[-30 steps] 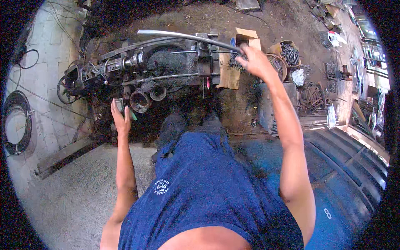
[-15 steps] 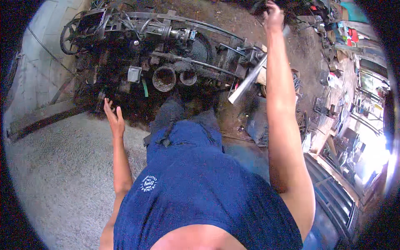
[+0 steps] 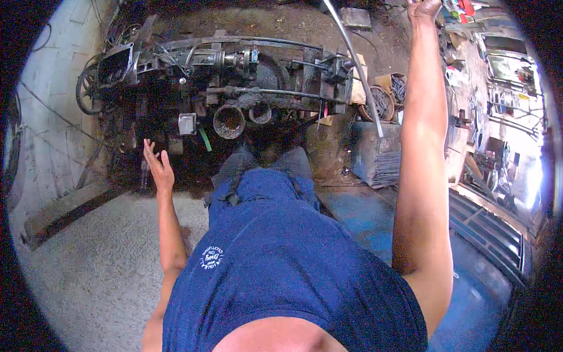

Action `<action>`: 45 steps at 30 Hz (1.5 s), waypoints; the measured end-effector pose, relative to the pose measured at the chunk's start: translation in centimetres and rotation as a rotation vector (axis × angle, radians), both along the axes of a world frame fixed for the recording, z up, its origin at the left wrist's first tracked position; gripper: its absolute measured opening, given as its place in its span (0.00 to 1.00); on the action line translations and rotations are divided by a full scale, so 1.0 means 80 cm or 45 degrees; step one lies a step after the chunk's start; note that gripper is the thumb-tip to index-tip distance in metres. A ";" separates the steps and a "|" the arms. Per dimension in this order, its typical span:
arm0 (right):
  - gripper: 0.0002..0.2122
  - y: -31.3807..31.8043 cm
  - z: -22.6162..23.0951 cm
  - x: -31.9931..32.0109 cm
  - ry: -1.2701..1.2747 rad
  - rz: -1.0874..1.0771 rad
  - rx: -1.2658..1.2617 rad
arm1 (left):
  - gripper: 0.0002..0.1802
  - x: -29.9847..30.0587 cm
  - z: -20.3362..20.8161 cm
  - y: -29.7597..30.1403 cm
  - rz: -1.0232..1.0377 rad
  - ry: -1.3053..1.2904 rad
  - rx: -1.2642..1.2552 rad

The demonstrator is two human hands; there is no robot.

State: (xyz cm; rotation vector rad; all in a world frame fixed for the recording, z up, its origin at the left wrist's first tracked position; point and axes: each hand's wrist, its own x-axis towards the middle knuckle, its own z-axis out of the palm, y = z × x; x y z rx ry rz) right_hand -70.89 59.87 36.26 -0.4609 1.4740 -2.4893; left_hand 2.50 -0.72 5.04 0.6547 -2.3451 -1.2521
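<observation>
Head view: rod slants past machine's R end, top out of frame. R hand, cut off by top edge, looks curled; can't tell if it's gripping anything. L hand empty, palm open, thumb apart. Rod's prob. stiff metal, fairly heavy, maybe slick; hold approx. mid-length, mind both ends.

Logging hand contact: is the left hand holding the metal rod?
No, the left hand is open, well apart from the metal rod.

Far left, the machine stands beyond the left hand — a stack of sheets to the machine's right, the rod left of the right hand.
</observation>
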 end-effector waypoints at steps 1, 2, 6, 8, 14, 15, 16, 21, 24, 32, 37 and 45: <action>0.23 -0.144 -0.130 0.034 -0.148 0.111 -0.110 | 0.35 0.047 0.026 -0.007 0.113 -0.153 -0.101; 0.22 -0.221 -0.153 0.082 -0.142 -0.198 0.001 | 0.35 0.075 0.044 -0.008 0.177 -0.223 -0.157; 0.19 -0.181 -0.098 0.173 -0.072 -0.586 0.189 | 0.35 0.031 0.054 0.006 0.062 -0.198 -0.124; 0.18 -0.156 -0.096 0.199 -0.016 -0.669 0.178 | 0.35 0.007 0.056 0.013 0.000 -0.204 -0.131; 0.13 -0.094 -0.159 0.265 -0.122 -0.735 0.456 | 0.39 -0.067 0.068 0.053 -0.140 -0.171 -0.251; 0.15 -0.087 -0.179 0.277 -0.082 -0.813 0.809 | 0.40 -0.094 0.085 0.074 -0.194 -0.093 -0.330; 0.15 -0.059 -0.221 0.278 -0.030 -1.162 1.087 | 0.41 -0.131 0.105 0.098 -0.262 -0.101 -0.477; 0.20 -0.004 -0.363 0.307 -1.157 -0.942 0.123 | 0.38 -0.330 0.170 0.226 -0.606 -0.074 -0.989; 0.17 -0.066 -0.344 0.315 -1.071 -0.732 -0.837 | 0.35 -0.419 0.129 0.236 -0.797 -0.558 -0.994; 0.18 -0.029 -0.368 0.361 -0.753 -0.489 -1.058 | 0.27 -0.517 0.035 0.200 -1.040 -0.177 -1.601; 0.17 -0.102 -0.361 0.485 -0.663 -0.934 -1.208 | 0.14 -0.633 0.031 0.165 -1.117 -0.145 -1.648; 0.15 -0.142 -0.352 0.525 -0.531 -1.068 -1.341 | 0.21 -0.717 0.023 0.159 -1.919 0.632 -0.501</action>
